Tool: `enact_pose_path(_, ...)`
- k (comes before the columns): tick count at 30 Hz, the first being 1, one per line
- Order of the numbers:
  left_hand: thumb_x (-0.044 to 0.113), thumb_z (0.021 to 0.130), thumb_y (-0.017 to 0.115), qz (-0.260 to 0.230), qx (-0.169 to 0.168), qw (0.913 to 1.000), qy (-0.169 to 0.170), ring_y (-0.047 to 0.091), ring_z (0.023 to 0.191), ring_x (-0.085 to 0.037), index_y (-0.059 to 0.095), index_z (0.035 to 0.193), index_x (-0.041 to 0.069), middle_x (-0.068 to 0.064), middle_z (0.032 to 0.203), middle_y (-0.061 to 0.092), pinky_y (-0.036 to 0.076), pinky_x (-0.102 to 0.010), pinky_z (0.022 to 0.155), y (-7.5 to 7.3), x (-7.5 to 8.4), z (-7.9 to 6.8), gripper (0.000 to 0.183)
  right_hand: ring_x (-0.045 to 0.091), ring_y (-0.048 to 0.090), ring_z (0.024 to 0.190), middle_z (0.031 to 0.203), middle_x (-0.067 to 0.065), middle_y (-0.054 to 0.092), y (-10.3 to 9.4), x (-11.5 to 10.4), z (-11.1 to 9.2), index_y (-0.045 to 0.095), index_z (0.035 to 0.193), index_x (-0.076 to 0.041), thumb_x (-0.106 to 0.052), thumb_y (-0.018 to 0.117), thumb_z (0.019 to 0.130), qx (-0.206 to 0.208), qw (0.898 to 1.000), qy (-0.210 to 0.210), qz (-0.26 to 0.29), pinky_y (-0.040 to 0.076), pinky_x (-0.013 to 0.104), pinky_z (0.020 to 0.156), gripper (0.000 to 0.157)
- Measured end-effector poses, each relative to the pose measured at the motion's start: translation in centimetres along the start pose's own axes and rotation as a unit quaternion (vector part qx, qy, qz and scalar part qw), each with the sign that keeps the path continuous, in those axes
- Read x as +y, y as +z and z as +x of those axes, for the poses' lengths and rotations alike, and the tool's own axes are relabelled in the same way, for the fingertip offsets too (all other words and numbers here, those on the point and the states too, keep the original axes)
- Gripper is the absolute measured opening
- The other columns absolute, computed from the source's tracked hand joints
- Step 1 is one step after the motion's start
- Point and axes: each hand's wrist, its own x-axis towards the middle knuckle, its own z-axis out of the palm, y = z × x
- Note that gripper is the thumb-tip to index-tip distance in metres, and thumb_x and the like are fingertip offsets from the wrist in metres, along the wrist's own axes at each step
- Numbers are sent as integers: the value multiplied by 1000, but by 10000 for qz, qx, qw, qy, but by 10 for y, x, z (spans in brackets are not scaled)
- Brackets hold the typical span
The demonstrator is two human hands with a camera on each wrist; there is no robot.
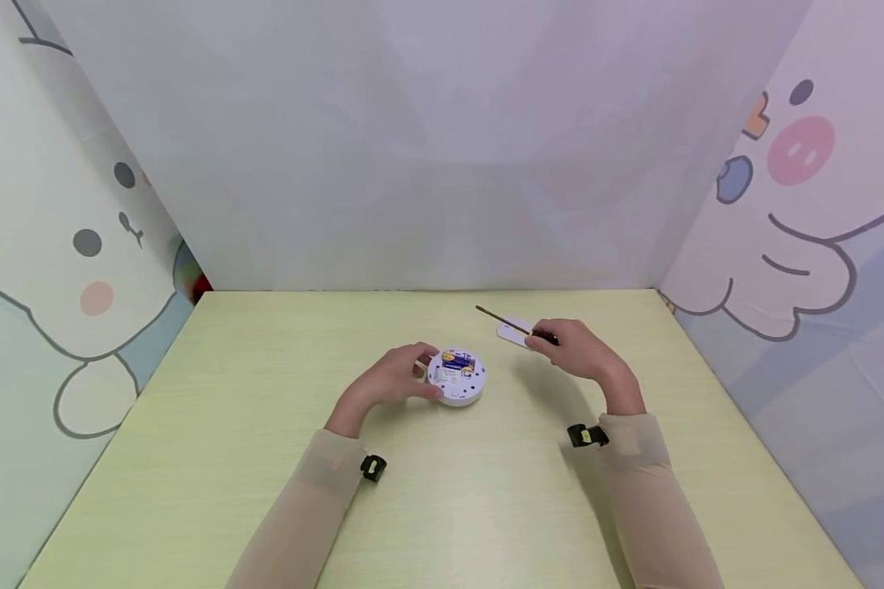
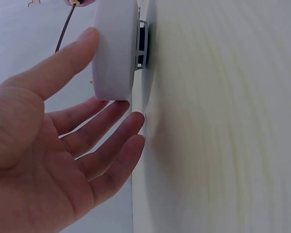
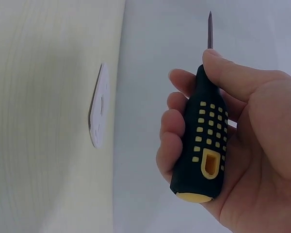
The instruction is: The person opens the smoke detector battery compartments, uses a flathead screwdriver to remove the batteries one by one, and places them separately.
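A round white smoke detector (image 1: 458, 391) lies on the table with its back up, two blue-and-yellow batteries (image 1: 458, 362) showing in its compartment. My left hand (image 1: 394, 376) holds it by the left side, thumb at the near rim and fingers round the far edge. In the left wrist view a slotted vent (image 2: 142, 44) sticks out from its underside. My right hand (image 1: 578, 352) grips a screwdriver (image 3: 200, 141) by its dark green, yellow-dotted handle, thumb near the shaft. The shaft points left, raised above the table.
Behind the screwdriver lies a flat white mounting plate (image 3: 100, 107), partly covered by the right hand in the head view. The pale yellow table (image 1: 280, 327) ends at a grey-white back curtain (image 1: 427, 164). Cartoon-printed curtains stand on both sides.
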Motion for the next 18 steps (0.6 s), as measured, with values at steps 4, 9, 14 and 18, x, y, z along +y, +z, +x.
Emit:
enact_pose_path(4, 31, 77, 85, -25, -19, 10000, 19, 56, 114, -23, 52, 136, 16, -2, 125, 59, 45, -41, 98, 0, 0, 0, 70, 17, 50, 62, 72, 1, 53, 0, -2, -4, 61, 89, -21, -38, 58, 99, -94, 9998, 70, 138, 42, 34, 60, 20)
enact_pose_path(9, 30, 77, 84, -32, -30, 10000, -38, 56, 116, -24, 51, 138, 17, -2, 126, 59, 45, -41, 99, 1, 1, -1, 70, 17, 51, 64, 73, 1, 54, -1, -2, -12, 60, 90, -22, -39, 55, 100, -323, 9992, 75, 214, 43, 34, 62, 21)
enact_pose_path(14, 30, 78, 84, -70, -51, 10000, -50, 55, 118, -25, 50, 137, 18, -3, 127, 58, 45, -42, 100, 1, 0, 0, 69, 15, 46, 62, 72, -1, 53, -11, -7, -16, 60, 89, -21, -36, 56, 100, -436, 9990, -68, -110, 41, 34, 62, 19)
enact_pose_path(18, 29, 79, 84, -59, -44, 10000, -38, 55, 117, -25, 49, 137, 18, -4, 127, 58, 45, -42, 99, 0, 0, -1, 69, 12, 44, 61, 71, -3, 51, -20, -15, -14, 61, 89, -21, -33, 56, 100, -620, 9969, -209, -444, 39, 33, 61, 17)
